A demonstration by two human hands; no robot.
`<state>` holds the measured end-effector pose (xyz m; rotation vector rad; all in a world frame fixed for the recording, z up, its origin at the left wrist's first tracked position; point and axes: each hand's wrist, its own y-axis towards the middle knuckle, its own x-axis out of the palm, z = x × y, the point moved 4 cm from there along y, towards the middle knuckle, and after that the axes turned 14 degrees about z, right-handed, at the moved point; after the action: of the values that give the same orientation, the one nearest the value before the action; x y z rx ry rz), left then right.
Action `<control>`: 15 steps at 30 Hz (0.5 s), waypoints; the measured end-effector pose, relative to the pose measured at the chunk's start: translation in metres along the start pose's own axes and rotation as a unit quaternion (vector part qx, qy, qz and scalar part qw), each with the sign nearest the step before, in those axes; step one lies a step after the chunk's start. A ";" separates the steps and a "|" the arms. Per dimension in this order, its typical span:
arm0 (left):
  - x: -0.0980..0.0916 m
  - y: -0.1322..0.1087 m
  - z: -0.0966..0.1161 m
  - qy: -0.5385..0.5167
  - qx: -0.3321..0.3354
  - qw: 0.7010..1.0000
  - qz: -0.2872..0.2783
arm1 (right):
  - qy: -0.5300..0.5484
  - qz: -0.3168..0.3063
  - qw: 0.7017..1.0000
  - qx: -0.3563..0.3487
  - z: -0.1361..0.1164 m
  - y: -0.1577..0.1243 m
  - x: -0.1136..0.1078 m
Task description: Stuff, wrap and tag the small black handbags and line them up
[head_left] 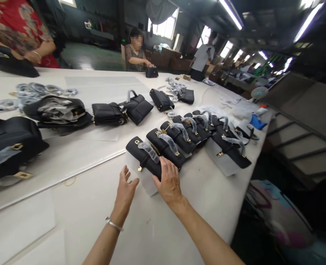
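A row of several black handbags lies overlapping along the right side of a long white table [77, 206], each with gold hardware and a handle wrapped in clear plastic. The nearest handbag [144, 156] rests on a white sheet. My right hand [168, 180] lies flat on its near end, fingers spread. My left hand [125, 191] hovers just left of that bag, fingers apart and holding nothing, a silver bracelet on its wrist.
More black bags [109, 112] lie loose mid-table, and a larger one [8, 145] sits at the left edge. Coils of wrapped straps [41, 90] lie far left. Other people work at the far side. The table's right edge drops to the floor.
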<state>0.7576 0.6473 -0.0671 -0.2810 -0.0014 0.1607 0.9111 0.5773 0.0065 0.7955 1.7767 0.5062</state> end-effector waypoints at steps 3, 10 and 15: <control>0.026 -0.007 -0.008 -0.017 0.010 0.997 -0.076 | 0.002 0.019 1.000 0.008 0.007 -0.009 0.014; 0.038 -0.007 -0.006 -0.081 -0.022 0.993 -0.088 | 0.064 0.060 0.996 0.016 0.005 -0.001 0.004; -0.010 0.005 -0.008 -0.006 0.029 0.999 0.012 | 0.190 0.127 0.974 -0.015 0.015 -0.041 -0.051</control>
<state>0.7474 0.6488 -0.0759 -0.2226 -0.0050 0.1853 0.9249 0.5111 0.0072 0.9583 2.0187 0.9012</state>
